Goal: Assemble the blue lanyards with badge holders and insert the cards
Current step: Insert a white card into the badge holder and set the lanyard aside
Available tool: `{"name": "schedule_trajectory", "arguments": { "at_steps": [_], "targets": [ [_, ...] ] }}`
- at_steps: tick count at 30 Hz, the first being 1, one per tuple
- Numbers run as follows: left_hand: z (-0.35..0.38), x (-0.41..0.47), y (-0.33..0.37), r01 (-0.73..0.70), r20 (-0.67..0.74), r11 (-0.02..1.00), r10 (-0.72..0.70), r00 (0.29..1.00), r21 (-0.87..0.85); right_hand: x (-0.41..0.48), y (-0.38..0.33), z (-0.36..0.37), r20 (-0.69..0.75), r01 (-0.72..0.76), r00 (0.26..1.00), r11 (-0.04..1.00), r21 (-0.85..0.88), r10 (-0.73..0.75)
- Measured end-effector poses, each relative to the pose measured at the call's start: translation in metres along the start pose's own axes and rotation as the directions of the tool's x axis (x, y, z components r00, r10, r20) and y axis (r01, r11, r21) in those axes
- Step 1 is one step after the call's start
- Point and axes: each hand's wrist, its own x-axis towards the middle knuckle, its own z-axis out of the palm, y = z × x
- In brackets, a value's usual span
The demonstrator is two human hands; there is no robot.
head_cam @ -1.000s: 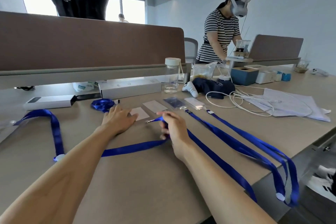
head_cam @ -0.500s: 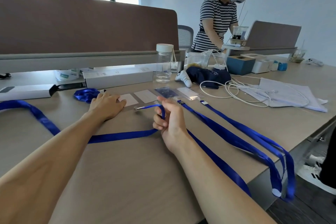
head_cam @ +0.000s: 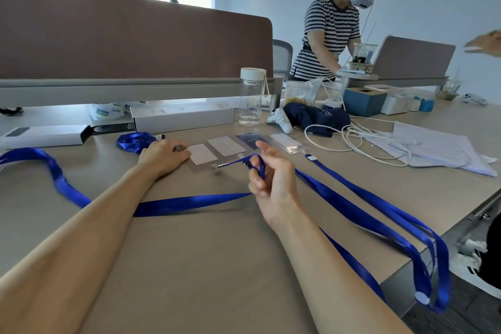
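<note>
My right hand pinches the clip end of a blue lanyard, lifted just above the table; its strap trails left under my left forearm and loops toward the table's left edge. My left hand rests knuckles-up on the table, fingertips touching the left edge of a white card. Beyond lie a second white card, a badge holder with a dark blue card and a clear badge holder. Two more blue lanyards run from there to the right and hang over the table edge. A bunched blue lanyard lies at the left.
A clear bottle and a long white box stand behind the cards. White cables, paper sheets and a dark cloth lie at the right. A brown divider closes the back. A person in a striped shirt works beyond.
My right hand has lifted the lanyard's clip end off the table and turned palm-left. My left hand stays by the white card. The view has tilted and shifted.
</note>
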Motion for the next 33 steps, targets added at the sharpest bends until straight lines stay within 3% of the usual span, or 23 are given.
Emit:
{"name": "schedule_trajectory", "arguments": {
  "at_steps": [11, 26, 28, 30, 33],
  "targets": [
    [-0.003, -0.008, 0.01, -0.037, 0.104, 0.976, 0.015, 0.994, 0.216, 0.002, 0.006, 0.0, -0.084, 0.009, 0.996, 0.973, -0.229, -0.029],
    [0.0, -0.01, 0.013, -0.028, 0.124, 0.945, -0.013, 0.992, 0.325, -0.066, -0.012, -0.014, 0.036, -0.043, 0.997, 0.92, -0.39, 0.061],
    [-0.001, -0.017, 0.015, 0.0, 0.073, 0.959, -0.021, 0.997, 0.282, -0.075, -0.018, -0.021, 0.031, -0.066, 0.996, 0.907, -0.417, 0.087],
    [-0.002, -0.028, 0.017, -0.014, -0.082, 0.981, 0.03, 0.996, 0.193, -0.081, -0.02, -0.024, 0.035, -0.078, 0.994, 0.89, -0.45, 0.105],
    [0.002, -0.06, 0.03, -0.192, -0.177, 0.973, 0.213, 0.961, 0.131, -0.086, -0.018, -0.023, 0.043, -0.068, 0.994, 0.868, -0.492, 0.102]
  ]
}}
